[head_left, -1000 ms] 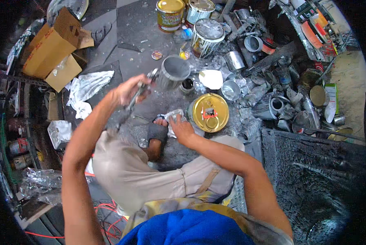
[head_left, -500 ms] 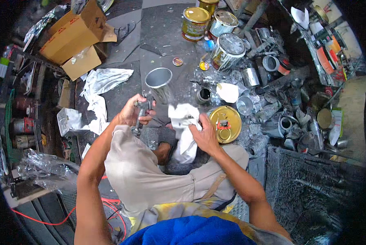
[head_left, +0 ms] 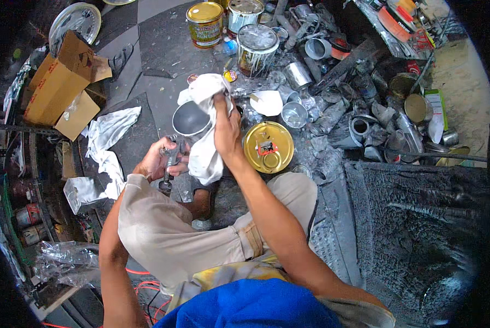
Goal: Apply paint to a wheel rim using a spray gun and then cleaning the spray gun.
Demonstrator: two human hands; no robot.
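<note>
My left hand (head_left: pixel 160 158) is wrapped round the handle of a metal paint spray gun (head_left: pixel 172 158). Its round grey cup (head_left: pixel 191 118) stands on top with the mouth tilted toward me, and the inside looks grey and bare. A crumpled white cloth (head_left: pixel 205 164) is gripped in my right hand (head_left: pixel 227 128). The cloth lies against the right side and far rim of the cup, hiding part of its outer wall. Just right of my right hand is a gold round tin (head_left: pixel 284 143) with a small red-edged object on its lid.
Paint cans (head_left: pixel 256 52) stand at the far side. A cardboard box (head_left: pixel 59 82) and a white rag (head_left: pixel 111 128) lie to the left. Dirty cups, bottles and tins crowd the right, near a silver cup (head_left: pixel 294 115). A red hose (head_left: pixel 146 287) runs by my left leg.
My right hand has brought the cloth up and left, from beside the cup onto its side and rim. The view has shifted, so the surroundings sit further left and higher.
</note>
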